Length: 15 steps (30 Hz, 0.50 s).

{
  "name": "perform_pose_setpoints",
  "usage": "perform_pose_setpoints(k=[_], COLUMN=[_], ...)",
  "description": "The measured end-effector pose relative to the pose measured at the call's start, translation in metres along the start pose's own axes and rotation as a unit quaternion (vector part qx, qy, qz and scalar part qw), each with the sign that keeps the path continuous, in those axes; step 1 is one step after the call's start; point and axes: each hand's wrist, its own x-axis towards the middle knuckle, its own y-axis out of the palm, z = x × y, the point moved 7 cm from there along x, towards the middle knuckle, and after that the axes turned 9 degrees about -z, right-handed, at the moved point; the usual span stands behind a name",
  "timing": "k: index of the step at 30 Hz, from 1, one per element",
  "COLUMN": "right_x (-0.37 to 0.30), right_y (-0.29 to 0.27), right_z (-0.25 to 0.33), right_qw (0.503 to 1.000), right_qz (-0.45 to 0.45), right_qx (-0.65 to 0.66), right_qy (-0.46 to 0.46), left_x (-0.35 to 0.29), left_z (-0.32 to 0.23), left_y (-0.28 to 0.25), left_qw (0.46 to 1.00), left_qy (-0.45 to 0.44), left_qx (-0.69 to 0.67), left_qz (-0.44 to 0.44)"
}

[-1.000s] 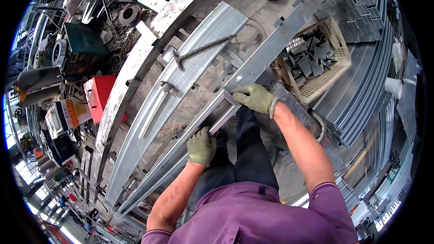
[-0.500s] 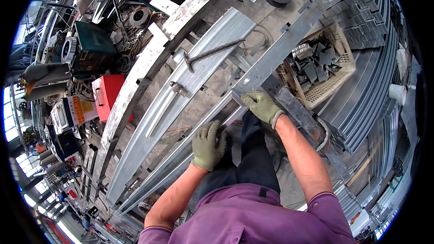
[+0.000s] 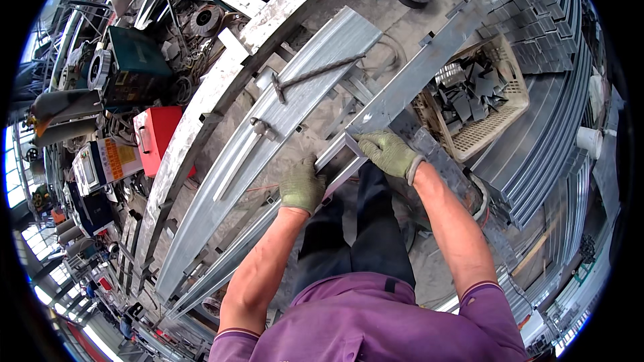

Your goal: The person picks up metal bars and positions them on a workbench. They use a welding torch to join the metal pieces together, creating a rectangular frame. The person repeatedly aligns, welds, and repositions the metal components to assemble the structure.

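Since 0.5 s ago, left hand [image 3: 302,184] shifted toward right hand [image 3: 388,153]; both clenched on steel channel [image 3: 429,60]. Basket [image 3: 510,104] at 2 o'clock; hammer [image 3: 315,75] at 11 o'clock.

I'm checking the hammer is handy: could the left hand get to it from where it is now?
Probably yes. The hammer lies in the open on the wide metal sheet, just beyond the left hand, which grips the metal bar. Nothing stands between them, though the hand would have to let go first.

Bright even daylight, sharp centre, rim bent.
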Motion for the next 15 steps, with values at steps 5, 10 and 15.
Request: perform_pose_setpoints(k=[5,10,15], right_x=[0.0011,0.0014,0.0071], right_y=[-0.0020,-0.0028,-0.0060], right_z=[0.0059,0.0022,0.0058], right_qw=[1.000,0.999,0.997], right_qz=[-0.002,0.006,0.045], right_qx=[-0.003,0.041,0.031], right_qy=[-0.014,0.002,0.057], left_x=[-0.0020,-0.0014,0.0015], left_z=[0.0004,-0.0015,-0.0022], left_y=[-0.0025,-0.0019,0.0008], left_qw=[0.999,0.999,0.998], left_qy=[0.013,0.023,0.021], left_qx=[-0.002,0.022,0.051], left_qz=[-0.037,-0.041,-0.020])
